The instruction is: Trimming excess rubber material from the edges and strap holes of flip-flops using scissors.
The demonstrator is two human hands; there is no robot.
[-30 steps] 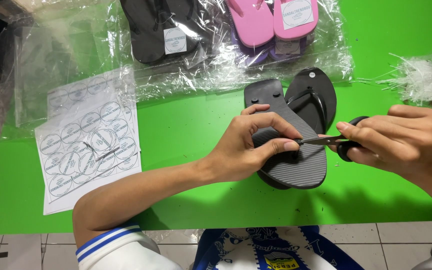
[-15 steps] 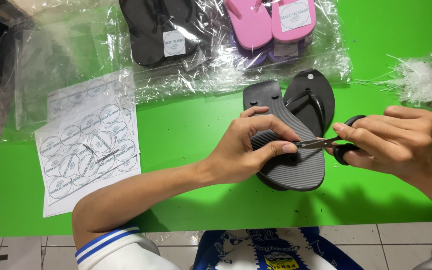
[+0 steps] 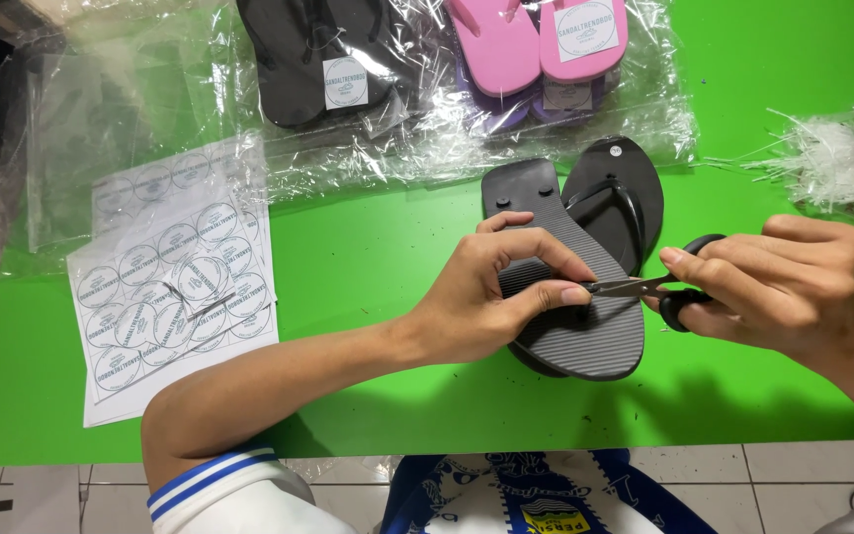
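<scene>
A pair of black flip-flops (image 3: 595, 326) lies on the green table (image 3: 368, 247), one sole-up across the other. My left hand (image 3: 491, 297) pinches something small on the upturned sole between thumb and forefinger. My right hand (image 3: 793, 282) grips black-handled scissors (image 3: 644, 289). Their blades point left and touch the spot at my left fingertips.
Bagged black flip-flops (image 3: 318, 49) and pink flip-flops (image 3: 536, 44) lie in clear plastic at the table's far edge. A sheet of round stickers (image 3: 175, 287) rests at the left. A heap of white plastic strands (image 3: 842, 163) sits at the right. The table's near edge runs by my lap.
My right hand and the scissors have shifted slightly; the blades stay at my left fingertips on the sole. Nothing else moved.
</scene>
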